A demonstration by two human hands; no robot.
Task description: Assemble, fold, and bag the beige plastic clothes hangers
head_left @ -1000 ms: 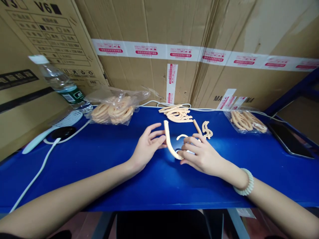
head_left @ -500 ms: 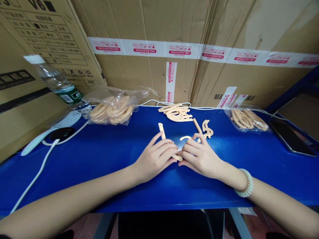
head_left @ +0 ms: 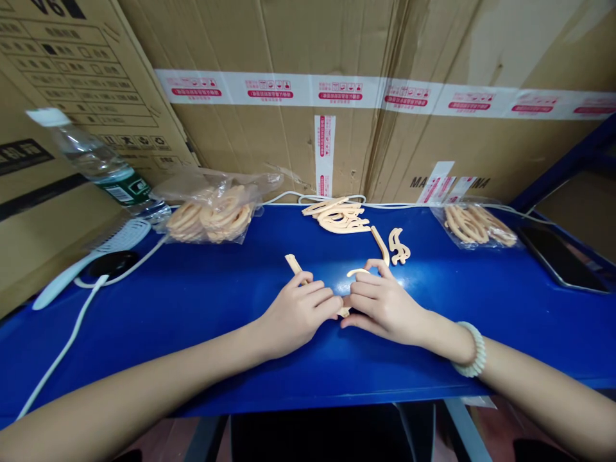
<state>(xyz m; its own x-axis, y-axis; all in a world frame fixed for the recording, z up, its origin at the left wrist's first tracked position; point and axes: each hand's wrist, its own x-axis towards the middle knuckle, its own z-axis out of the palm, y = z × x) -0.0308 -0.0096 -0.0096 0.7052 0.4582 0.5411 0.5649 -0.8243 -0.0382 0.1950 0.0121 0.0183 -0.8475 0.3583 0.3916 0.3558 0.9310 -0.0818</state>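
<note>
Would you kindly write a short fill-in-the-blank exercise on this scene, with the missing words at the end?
1. The left hand grips a pale curved piece over the ____ tabletop.
2. A bracelet circles the ____ wrist.
3. The plastic bottle has a ____ cap.
4. The hairbrush lies near the tabletop's ____ end.

Missing words: blue; right; white; left.

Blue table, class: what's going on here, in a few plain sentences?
A person's left hand grips a tan strip, its far end sticking out past the fingers. The right hand is at the strip's near end; whether it grips too is hard to tell. Farther back, a pile of tan pieces lies on the table, between the left bag and the right bag.
</note>
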